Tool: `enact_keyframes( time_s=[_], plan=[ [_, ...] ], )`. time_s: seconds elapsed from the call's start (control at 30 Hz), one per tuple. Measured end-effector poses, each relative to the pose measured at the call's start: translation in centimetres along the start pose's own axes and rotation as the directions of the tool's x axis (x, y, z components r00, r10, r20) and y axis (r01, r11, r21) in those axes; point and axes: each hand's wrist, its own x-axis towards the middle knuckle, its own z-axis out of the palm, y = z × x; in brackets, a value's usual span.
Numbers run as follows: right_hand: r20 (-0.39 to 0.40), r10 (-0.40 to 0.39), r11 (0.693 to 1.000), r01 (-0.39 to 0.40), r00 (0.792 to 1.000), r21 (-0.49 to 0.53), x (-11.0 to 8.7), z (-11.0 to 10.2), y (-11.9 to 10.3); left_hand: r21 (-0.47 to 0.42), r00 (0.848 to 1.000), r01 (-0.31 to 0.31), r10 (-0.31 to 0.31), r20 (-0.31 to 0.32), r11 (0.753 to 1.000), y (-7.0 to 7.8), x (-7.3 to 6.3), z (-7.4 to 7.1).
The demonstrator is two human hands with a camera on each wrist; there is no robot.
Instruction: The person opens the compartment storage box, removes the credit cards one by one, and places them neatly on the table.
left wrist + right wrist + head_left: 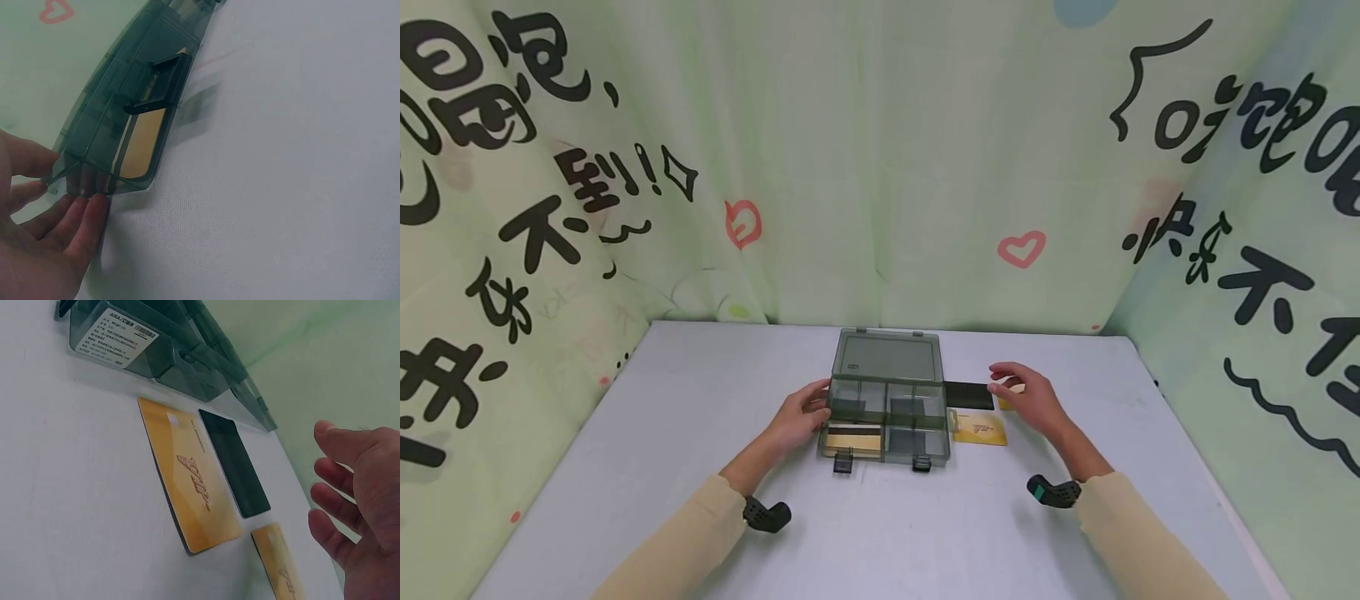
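A translucent grey-green compartment box [857,402] lies on the table with its lid [887,354] laid open toward the back. My left hand [797,412] holds the box by its left side, fingertips along the end wall. Inside the front-left compartment lies a gold card with a dark stripe [140,140]. Beyond the box's right side are a black card [234,462], a gold card [187,481] with lettering, and another gold card [279,562]. My right hand [1030,396] hovers at the cards' right end, its fingers loosely bent around nothing.
Two dark latches [843,461] hang at the box's front edge. A printed label [117,337] is stuck on its side wall. The white table [887,533] is bounded by pale green curtains [880,167] with black writing. Each wrist wears a dark camera [766,515].
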Motion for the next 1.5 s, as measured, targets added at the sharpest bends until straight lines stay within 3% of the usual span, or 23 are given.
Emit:
enact_keyframes(
  time_s=[1.5],
  plan=[
    [0.072, -0.139, 0.979, 0.126, 0.988, 0.159, -0.6, 3.2, -5.6, 0.000, 1.000, -0.024, 0.024, 0.007, 1.000, -0.2, 0.0, 0.1]
  ],
)
